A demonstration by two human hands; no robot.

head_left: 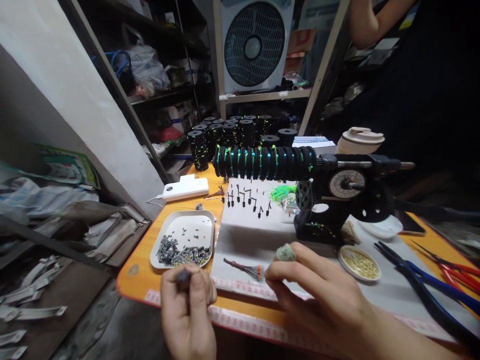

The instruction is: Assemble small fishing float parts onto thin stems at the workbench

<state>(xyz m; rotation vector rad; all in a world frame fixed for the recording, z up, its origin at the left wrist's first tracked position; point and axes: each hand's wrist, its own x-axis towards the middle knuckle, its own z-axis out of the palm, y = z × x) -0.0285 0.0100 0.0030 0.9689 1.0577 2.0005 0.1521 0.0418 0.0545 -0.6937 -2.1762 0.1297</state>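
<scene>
My left hand (pixel 189 305) is closed in a pinch around a small dark piece (pixel 183 278), just in front of the white tray (pixel 153 255). Loose grey and black bits (pixel 176 250) lie in that tray. My right hand (pixel 322 290) has thumb and forefinger together above the front of the board; anything between them is too small to make out. Greenish tape (pixel 285 253) wraps one of its fingers. Beside those fingertips lies a dark bundle of strands with orange ends (pixel 245 269). Behind stands a black hand-crank machine (pixel 318 215) carrying a ribbed black spool (pixel 264 162) with green ties.
Black-and-green spools (pixel 225 132) stand at the back. Small black parts (pixel 247 197) lie in rows. On the right are a dish of gold beads (pixel 359 263), blue-handled pliers (pixel 423 280) and red-handled pliers (pixel 455 277). A white power bank (pixel 185 188) sits left; another person's arm (pixel 369 25) shows upper right.
</scene>
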